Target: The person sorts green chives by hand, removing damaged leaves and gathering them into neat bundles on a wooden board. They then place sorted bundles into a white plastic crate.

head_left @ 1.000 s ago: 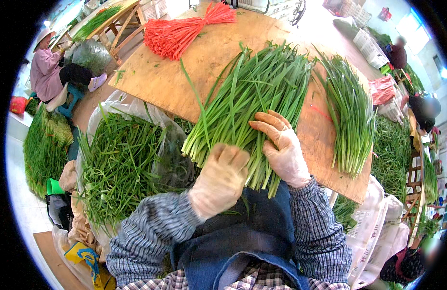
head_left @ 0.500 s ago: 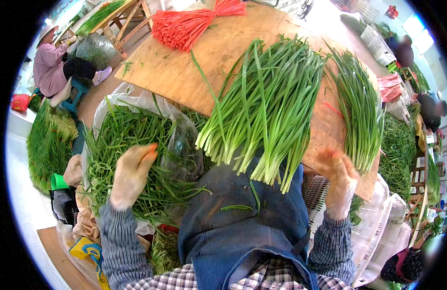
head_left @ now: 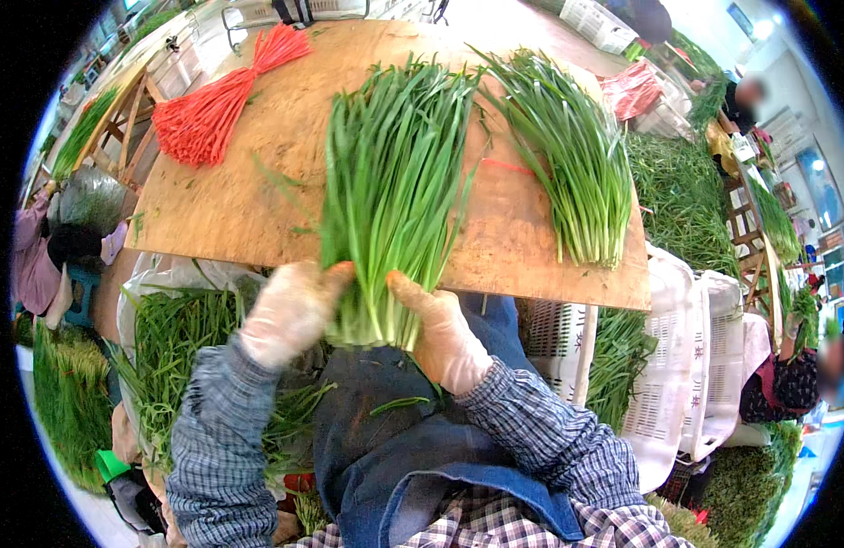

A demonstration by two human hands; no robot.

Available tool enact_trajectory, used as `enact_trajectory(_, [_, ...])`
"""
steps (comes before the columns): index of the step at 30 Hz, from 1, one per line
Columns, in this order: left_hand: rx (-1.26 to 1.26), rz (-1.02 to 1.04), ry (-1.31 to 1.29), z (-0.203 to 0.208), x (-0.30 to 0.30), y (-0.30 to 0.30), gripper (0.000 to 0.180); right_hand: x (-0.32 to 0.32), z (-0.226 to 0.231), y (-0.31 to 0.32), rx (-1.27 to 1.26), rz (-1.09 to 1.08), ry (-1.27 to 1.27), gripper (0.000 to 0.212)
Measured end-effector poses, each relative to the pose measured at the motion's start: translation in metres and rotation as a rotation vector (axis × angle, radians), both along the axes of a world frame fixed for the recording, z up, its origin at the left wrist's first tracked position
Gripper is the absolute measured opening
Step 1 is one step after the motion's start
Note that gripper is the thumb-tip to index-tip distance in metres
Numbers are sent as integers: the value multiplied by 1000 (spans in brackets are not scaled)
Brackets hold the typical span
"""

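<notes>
Both hands gloved, on the near end of the chive bunch (head_left: pixel 390 196), which lies fanned on the board (head_left: pixel 230 210) w/ its pale cut ends hanging off the near edge, over the apron (head_left: pixel 376 438). Left hand (head_left: pixel 289 310) w/ fingers curled round the bunch's left side at the stem ends, grasping it; bit blurred so can't tell how tight. Right hand (head_left: pixel 440 329) pressed vs the right side of the same ends, thumb up along the stems, fingers wrapped under, grasping too. Stems sit between the two sets of fingers, leaf tips pointing away from them. 2nd bunch (head_left: pixel 572 164) lies well right of the right fingers, not touched. Red ties (head_left: pixel 212 105) in a sheaf far beyond the left fingers, at the board's far left corner. Loose chives in a clear bag (head_left: pixel 166 365) just left of and below the left fingers. White crates (head_left: pixel 696 365) right of the right forearm, w/ more greens beyond. Other people sit at the far left and right rims
</notes>
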State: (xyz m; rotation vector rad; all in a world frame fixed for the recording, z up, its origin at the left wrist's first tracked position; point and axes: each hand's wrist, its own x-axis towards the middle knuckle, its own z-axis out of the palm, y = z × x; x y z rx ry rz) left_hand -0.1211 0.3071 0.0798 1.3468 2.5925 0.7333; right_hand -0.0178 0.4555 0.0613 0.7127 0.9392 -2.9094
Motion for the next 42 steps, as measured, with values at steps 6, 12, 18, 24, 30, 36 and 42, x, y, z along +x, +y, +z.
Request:
enact_trajectory(6, [-68,112,-463,20,36,22,34,28,13,2,-8,46,-80,33])
enact_trajectory(12, [-31,-71,-1147,20,23,3,51,55,-3,7,-55,98,-16,48])
enact_trajectory(18, [-76,64,-1047,24,15,14,67,56,2,9,-46,77,21,51])
enact_trajectory(24, [-42,109,-1203,23,25,38,58,53,-5,14,50,207,105,51])
enact_trajectory(30, [0,150,-1269,20,36,46,53,54,8,11,131,232,-32,34])
enact_trajectory(36, [62,234,-1327,7,49,43,48,56,0,0,176,220,-68,20])
enact_trajectory(42, [-105,128,-1384,13,54,36,60,60,-3,14,209,319,-93,26])
